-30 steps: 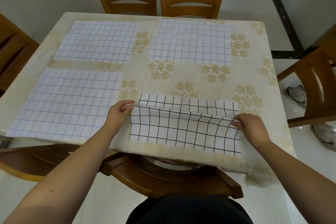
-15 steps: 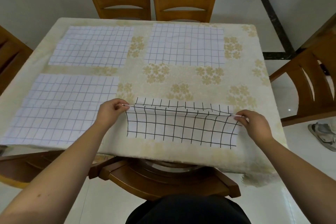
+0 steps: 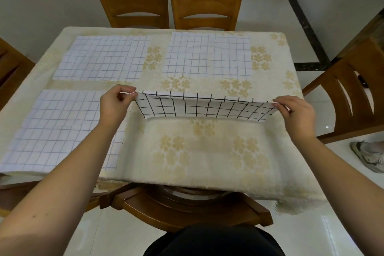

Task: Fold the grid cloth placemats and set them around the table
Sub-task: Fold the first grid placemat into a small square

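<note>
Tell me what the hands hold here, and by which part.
Both hold the black-grid placemat by its upper corners: the left hand pinches the left corner, the right hand the right corner, with the cloth hanging between them above the table.

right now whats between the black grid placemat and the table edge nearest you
In the head view, only bare floral tablecloth lies between the black grid placemat and the near table edge.

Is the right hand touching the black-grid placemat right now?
Touching. The head view shows the right hand pinching the right corner of the black-grid placemat, while the left hand pinches the opposite corner.
</note>
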### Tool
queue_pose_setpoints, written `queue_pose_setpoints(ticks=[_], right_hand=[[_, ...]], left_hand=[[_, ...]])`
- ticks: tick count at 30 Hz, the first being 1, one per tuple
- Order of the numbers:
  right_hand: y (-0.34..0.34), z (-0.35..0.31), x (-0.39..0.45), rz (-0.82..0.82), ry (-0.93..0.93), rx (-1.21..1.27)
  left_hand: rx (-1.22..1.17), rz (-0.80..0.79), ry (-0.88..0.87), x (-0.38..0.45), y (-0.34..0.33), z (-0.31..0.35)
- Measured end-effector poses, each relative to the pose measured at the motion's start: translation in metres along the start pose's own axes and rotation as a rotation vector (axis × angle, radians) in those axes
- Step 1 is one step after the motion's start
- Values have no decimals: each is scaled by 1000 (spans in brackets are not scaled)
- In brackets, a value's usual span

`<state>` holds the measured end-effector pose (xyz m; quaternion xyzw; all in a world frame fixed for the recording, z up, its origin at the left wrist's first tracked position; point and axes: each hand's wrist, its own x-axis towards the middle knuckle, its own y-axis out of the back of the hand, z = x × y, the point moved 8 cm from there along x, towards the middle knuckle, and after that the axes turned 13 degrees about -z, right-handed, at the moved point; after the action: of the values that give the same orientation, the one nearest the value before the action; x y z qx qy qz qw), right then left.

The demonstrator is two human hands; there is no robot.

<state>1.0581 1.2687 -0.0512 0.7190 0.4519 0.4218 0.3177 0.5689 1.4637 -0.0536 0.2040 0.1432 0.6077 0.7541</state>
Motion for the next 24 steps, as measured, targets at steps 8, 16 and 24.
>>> queue_pose_setpoints(ticks=[8,16,24], right_hand=[[-49,20,-75,-235,-210,121],[-130,48,-149,-628,-331,54],[-138,28,-140,-481,-298,-160]], left_hand=[[19,-175,108,-46,-32,-59],[18,-290,452,-104,-83,-144],[-34,-183,625,-105,-95,-166]])
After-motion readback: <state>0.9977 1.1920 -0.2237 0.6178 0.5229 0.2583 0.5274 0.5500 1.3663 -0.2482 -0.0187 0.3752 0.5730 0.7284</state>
